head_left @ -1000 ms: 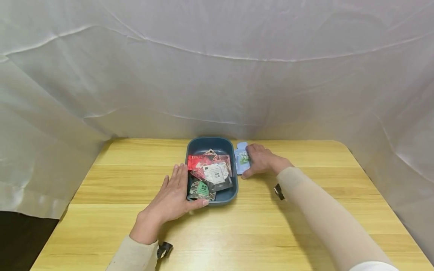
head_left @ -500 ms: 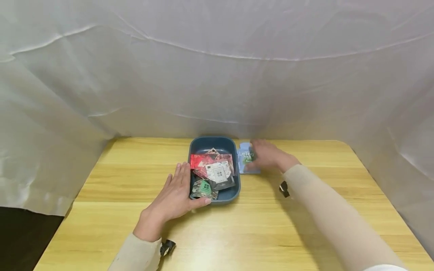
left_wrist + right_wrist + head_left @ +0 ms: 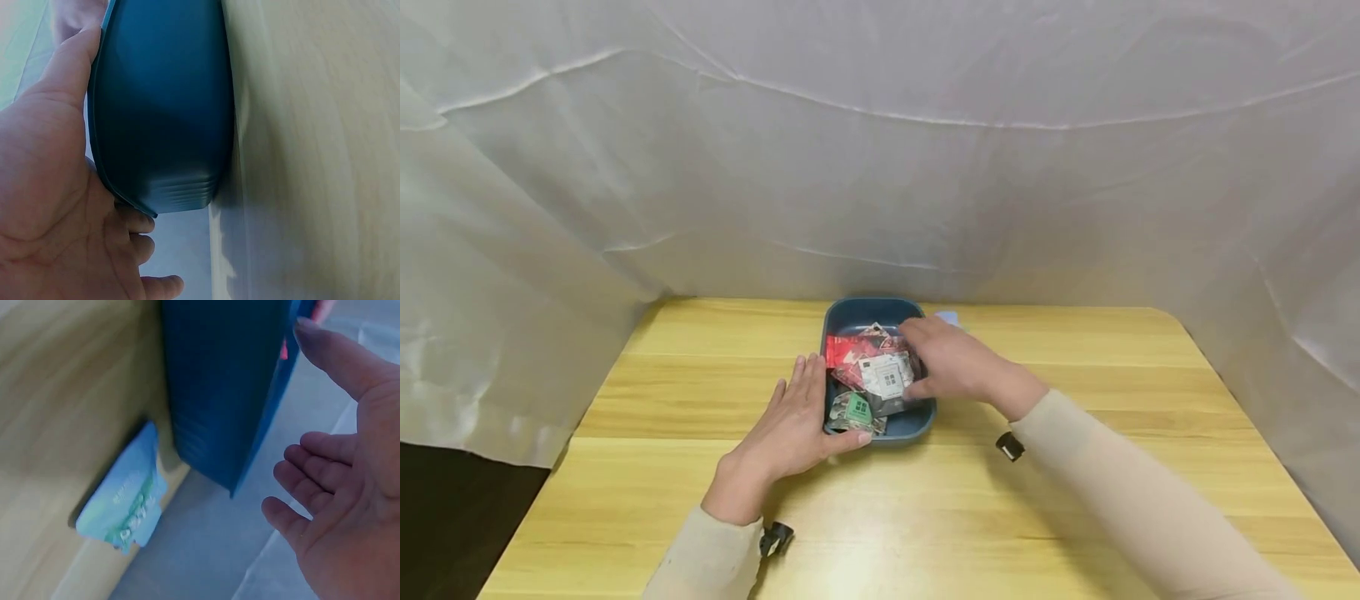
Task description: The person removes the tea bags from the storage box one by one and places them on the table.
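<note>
A dark blue plastic bin [image 3: 871,312] sits toward the table's back edge. Several flat sachets lie inside, among them a red one [image 3: 841,348], a white one [image 3: 874,367] and a green-labelled one [image 3: 854,410]. My left hand [image 3: 790,429] rests along the bin's left side with straight fingers, its thumb at the near rim. Over the right rim reaches my right hand [image 3: 958,367], thumb close to the white sachet and fingers loosely bent. On the table right of the bin lies a light blue sachet [image 3: 125,503], mostly hidden under that hand in the head view.
The bin stands on a light wooden table [image 3: 1045,508]. Pale grey cloth [image 3: 880,183] hangs behind the table and at both sides. Small black wrist devices [image 3: 776,540] show under the sleeves.
My right hand has let go of the light blue sachet, leaving it beside the bin, and moved left over the bin's right rim. My left hand keeps its place against the bin.
</note>
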The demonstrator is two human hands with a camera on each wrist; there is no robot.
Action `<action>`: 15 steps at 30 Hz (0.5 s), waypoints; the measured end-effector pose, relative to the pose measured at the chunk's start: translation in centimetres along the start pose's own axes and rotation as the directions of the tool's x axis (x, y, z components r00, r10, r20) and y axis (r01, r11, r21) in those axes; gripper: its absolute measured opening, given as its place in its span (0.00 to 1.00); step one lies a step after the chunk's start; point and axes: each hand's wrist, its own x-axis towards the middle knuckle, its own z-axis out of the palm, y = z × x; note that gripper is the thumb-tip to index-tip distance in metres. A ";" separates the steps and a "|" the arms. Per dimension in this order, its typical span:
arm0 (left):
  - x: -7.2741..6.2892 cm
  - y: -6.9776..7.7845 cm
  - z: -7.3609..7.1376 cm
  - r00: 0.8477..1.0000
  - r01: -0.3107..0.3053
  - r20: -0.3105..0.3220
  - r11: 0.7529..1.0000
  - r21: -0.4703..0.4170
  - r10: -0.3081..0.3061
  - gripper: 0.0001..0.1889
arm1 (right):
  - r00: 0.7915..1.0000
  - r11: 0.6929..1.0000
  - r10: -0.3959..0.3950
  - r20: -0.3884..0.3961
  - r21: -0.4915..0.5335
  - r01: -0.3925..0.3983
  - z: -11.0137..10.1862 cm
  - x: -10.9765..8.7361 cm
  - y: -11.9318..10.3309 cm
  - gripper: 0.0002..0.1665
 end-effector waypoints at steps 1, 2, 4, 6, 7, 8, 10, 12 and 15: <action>0.0 0.0 0.0 1.000 0.000 -0.002 1.000 -0.001 0.000 0.72 | 1.000 1.000 -0.008 0.017 -0.007 0.008 0.3 0.1 -0.3 0.59; 0.0 0.0 0.0 1.000 0.000 -0.003 1.000 0.001 0.000 0.72 | 0.999 1.000 -0.017 0.034 -0.015 0.017 0.6 0.1 -0.4 0.60; 0.1 0.0 0.0 1.000 -0.001 -0.005 1.000 0.003 0.001 0.72 | 0.998 0.999 -0.026 0.065 -0.033 0.029 1.2 0.2 -0.7 0.63; 0.1 0.0 0.1 1.000 -0.001 -0.004 1.000 0.004 0.001 0.72 | 0.996 0.998 -0.036 0.085 -0.049 0.040 1.7 0.2 -0.7 0.67; 0.1 0.0 0.1 1.000 -0.001 -0.003 1.000 0.007 0.001 0.72 | 0.995 0.997 -0.043 0.091 -0.059 0.048 1.9 0.3 -0.7 0.68; 0.1 0.0 0.1 1.000 -0.002 -0.002 1.000 0.006 0.002 0.72 | 0.994 0.996 -0.053 0.091 -0.068 0.059 2.1 0.3 -0.8 0.69; 0.2 0.0 0.2 1.000 -0.002 0.002 1.000 0.006 0.002 0.72 | 0.993 0.994 -0.064 0.095 -0.083 0.072 2.4 0.3 -0.8 0.70; 0.2 0.1 0.3 1.000 -0.007 0.002 1.000 0.003 0.007 0.72 | 0.993 0.993 -0.066 0.099 -0.094 0.075 2.6 0.3 -0.9 0.71; 0.2 0.1 0.3 1.000 -0.011 0.002 1.000 0.003 0.011 0.73 | 0.993 0.992 -0.057 0.104 -0.107 0.069 2.8 0.2 -1.0 0.70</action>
